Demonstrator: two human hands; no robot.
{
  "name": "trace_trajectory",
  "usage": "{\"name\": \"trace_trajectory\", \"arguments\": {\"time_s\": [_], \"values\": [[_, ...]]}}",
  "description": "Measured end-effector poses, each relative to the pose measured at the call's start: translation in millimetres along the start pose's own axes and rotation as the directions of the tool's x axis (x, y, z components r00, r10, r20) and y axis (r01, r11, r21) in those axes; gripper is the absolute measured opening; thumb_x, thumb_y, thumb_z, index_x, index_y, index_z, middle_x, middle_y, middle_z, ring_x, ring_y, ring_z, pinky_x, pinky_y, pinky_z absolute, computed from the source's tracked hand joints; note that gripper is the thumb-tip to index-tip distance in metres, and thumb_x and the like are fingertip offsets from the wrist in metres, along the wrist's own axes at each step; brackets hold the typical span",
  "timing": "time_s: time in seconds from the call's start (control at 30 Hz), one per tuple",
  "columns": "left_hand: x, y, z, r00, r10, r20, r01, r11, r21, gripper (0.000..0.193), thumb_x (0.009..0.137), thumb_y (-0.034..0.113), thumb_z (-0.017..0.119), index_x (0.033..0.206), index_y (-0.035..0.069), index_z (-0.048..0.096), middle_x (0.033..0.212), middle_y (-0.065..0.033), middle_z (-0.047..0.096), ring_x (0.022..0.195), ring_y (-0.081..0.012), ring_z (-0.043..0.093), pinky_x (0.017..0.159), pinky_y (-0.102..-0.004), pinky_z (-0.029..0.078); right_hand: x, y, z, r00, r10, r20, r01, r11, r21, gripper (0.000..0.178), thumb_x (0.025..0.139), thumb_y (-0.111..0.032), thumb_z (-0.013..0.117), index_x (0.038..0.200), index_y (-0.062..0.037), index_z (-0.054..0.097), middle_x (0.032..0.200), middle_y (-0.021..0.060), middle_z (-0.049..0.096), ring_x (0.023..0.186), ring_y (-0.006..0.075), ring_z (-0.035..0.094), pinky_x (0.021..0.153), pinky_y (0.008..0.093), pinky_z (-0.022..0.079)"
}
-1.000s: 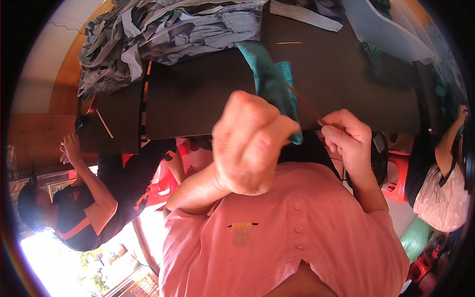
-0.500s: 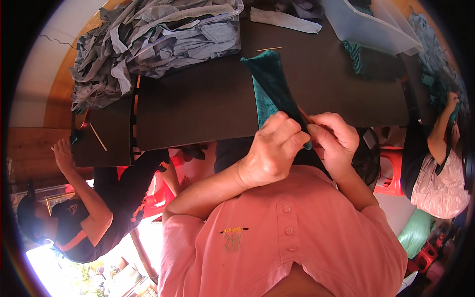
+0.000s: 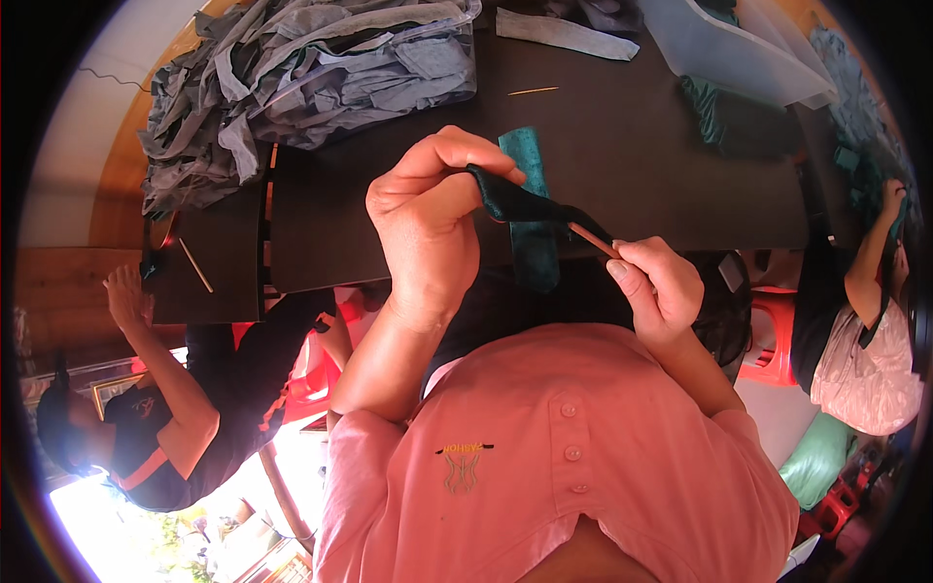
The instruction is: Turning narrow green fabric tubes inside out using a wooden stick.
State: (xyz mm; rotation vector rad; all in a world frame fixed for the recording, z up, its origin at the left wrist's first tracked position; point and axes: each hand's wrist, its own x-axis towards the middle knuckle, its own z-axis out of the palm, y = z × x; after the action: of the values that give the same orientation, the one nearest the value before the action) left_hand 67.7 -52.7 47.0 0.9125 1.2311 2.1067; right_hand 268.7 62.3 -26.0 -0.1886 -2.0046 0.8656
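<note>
A dark green velvet piece is stretched sideways above the table's near edge. My left hand is closed, pinching its left end between thumb and fingers. My right hand is closed on a thin reddish-brown stick. The stick's far end meets the right end of the velvet; whether it goes inside the cloth I cannot tell. Beneath the held piece, a flat teal velvet strip lies on the table, its lower end reaching past the near edge.
Grey fabric pieces overflow a clear bin at the far left. A pale grey strip and a thin yellowish stick lie on the dark table. A translucent bin stands far right. Co-workers' arms show at both sides.
My left hand has moved up and left, drawing the velvet's end outward and uncovering more of the teal strip. My right hand stays near its place, and more of the stick shows.
</note>
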Motion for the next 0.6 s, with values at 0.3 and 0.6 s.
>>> {"name": "trace_trajectory", "arguments": {"time_s": [0.3, 0.6], "values": [[1, -6, -6, 0.999, 0.010, 0.046, -0.002, 0.985, -0.175, 0.025, 0.065, -0.015, 0.044, 0.080, -0.006, 0.062, 0.083, -0.0174, 0.064, 0.075, -0.0260, 0.063, 0.076, -0.0341, 0.050, -3, 2, -1, 0.999, -0.034, 0.001, 0.034, 0.999, 0.023, 0.016, 0.081, 0.004, 0.073, 0.095, 0.0026, 0.065, 0.074, 0.0118, 0.067, 0.056, 0.0180, 0.060, 0.049, 0.0268, 0.044], [2, -7, -5, 0.998, -0.030, 0.064, 0.050, 0.939, -0.342, 0.018, 0.070, -0.011, 0.044, 0.080, -0.004, 0.058, 0.081, -0.0172, 0.060, 0.075, -0.0268, 0.062, 0.075, -0.0350, 0.051, -8, 4, -5, 0.999, -0.042, 0.023, 0.040, 0.997, 0.073, 0.015, 0.081, 0.005, 0.072, 0.094, 0.0043, 0.064, 0.077, 0.0146, 0.069, 0.057, 0.0192, 0.062, 0.051, 0.0266, 0.046]]}}
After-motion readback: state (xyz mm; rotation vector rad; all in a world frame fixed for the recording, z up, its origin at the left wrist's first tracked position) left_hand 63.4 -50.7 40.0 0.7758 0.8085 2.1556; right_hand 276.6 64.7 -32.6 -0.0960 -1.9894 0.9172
